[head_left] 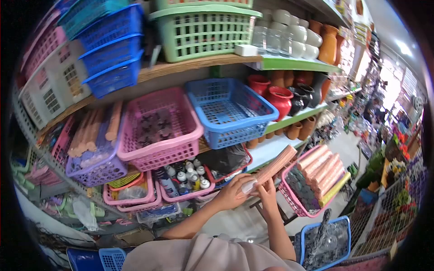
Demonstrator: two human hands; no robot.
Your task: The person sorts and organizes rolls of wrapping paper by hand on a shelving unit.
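Note:
My left hand (pixel 229 193) is closed around the near end of a long pinkish roll (pixel 279 163) with a streaked, glossy surface. A small white piece (pixel 248 186), maybe paper or a label, shows at that end between my hands. My right hand (pixel 267 193) grips the same roll from the right, its fingers against the underside. The roll tilts up and away to the right. Beyond it, a pink basket (pixel 296 201) holds several similar rolls (pixel 320 171), a yellow roll (pixel 335 189) and dark grey pieces (pixel 302 192).
Shelves on the left carry a pink basket (pixel 199 145), a blue basket (pixel 235 131) and a purple basket (pixel 97 174) with more rolls. Bottles (pixel 184 176) stand in a low basket, and vases (pixel 279 101) line the shelf behind. A blue-rimmed basket (pixel 349 235) sits low at right.

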